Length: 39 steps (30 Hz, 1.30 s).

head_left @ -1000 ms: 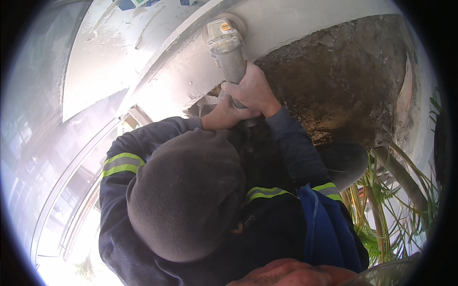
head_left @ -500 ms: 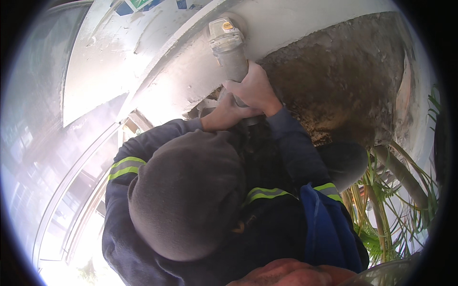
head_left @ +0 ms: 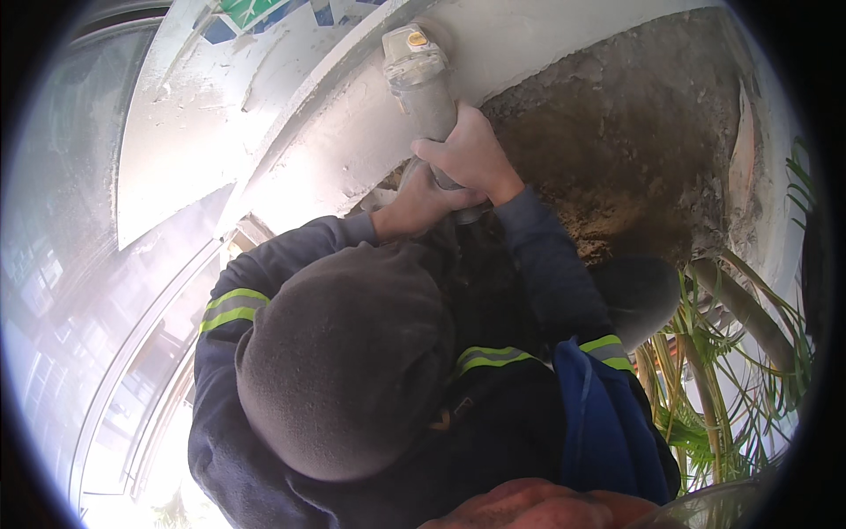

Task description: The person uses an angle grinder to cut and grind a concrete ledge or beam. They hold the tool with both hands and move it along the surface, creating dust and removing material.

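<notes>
A dusty grey angle grinder [head_left: 426,104] is held in both my hands, its head pointing away from me. My right hand [head_left: 476,152] is closed around the middle of its body, thumb across the top. Nearer to me, my left hand [head_left: 421,204] grips its rear part, thumb up beside the right hand's. The grinder's head, with a yellow button, lies at the white curved wall surface [head_left: 520,40]; the head hides most of the disc. Dark sleeves with bright striped bands cover my arms.
My grey bent left knee [head_left: 344,361] rises between my arms and body; the right knee [head_left: 639,295] is at right. A brown earthy hollow [head_left: 617,141] lies beyond. Leafy stems [head_left: 705,379] stand right, glazed panels [head_left: 62,238] left. Pale haze hangs at left.
The grinder and both hands have shifted slightly farther away along the white surface. My view has tilted a little, and my grip looks the same.
</notes>
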Each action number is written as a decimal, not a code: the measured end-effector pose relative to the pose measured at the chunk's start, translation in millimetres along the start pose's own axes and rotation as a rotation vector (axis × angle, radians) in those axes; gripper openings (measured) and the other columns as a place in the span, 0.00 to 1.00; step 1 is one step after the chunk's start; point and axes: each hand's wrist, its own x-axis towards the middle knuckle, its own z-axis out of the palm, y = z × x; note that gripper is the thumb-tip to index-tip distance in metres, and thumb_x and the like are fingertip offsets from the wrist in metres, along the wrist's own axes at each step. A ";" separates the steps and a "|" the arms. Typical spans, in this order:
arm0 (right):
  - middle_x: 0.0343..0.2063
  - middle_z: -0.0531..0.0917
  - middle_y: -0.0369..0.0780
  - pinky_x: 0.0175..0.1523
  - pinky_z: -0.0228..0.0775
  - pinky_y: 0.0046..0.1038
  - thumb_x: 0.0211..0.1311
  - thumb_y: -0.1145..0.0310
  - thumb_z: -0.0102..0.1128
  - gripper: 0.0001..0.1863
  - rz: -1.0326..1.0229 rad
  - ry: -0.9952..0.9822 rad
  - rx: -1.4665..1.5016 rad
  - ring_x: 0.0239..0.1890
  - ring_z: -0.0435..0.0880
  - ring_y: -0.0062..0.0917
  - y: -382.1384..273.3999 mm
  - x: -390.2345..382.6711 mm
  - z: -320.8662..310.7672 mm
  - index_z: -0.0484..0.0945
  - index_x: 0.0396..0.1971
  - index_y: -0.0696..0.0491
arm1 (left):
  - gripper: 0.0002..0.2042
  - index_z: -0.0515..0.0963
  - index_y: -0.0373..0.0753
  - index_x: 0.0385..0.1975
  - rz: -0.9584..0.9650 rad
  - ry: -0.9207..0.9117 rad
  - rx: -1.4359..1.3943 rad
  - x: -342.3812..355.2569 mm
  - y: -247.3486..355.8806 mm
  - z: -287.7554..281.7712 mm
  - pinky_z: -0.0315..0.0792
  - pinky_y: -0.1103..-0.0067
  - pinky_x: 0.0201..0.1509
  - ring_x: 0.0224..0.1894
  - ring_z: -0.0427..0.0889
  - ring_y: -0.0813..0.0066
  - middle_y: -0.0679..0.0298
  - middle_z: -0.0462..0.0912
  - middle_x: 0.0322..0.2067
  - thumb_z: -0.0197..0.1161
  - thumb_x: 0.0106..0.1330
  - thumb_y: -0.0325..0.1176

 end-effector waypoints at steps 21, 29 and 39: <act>0.38 0.86 0.61 0.49 0.80 0.43 0.45 0.61 0.75 0.32 -0.011 0.003 -0.014 0.42 0.89 0.50 -2.4 -0.3 6.6 0.77 0.44 0.72 | 0.30 0.70 0.33 0.61 -0.006 -0.039 -0.098 -3.0 -2.2 -5.3 0.79 0.72 0.58 0.55 0.83 0.70 0.60 0.82 0.53 0.78 0.62 0.35; 0.38 0.86 0.61 0.50 0.80 0.43 0.45 0.61 0.75 0.32 -0.019 0.001 0.010 0.42 0.89 0.51 2.7 0.3 11.6 0.77 0.43 0.73 | 0.32 0.70 0.33 0.61 -0.016 -0.010 -0.025 -7.5 3.9 -5.9 0.79 0.72 0.59 0.56 0.82 0.71 0.60 0.82 0.52 0.78 0.61 0.35; 0.38 0.85 0.62 0.50 0.80 0.43 0.45 0.61 0.75 0.32 0.002 0.014 0.016 0.43 0.89 0.52 0.3 -6.2 17.8 0.76 0.42 0.73 | 0.31 0.71 0.33 0.59 -0.025 0.008 -0.056 -13.8 0.4 -8.2 0.79 0.73 0.57 0.54 0.83 0.71 0.60 0.82 0.51 0.79 0.59 0.33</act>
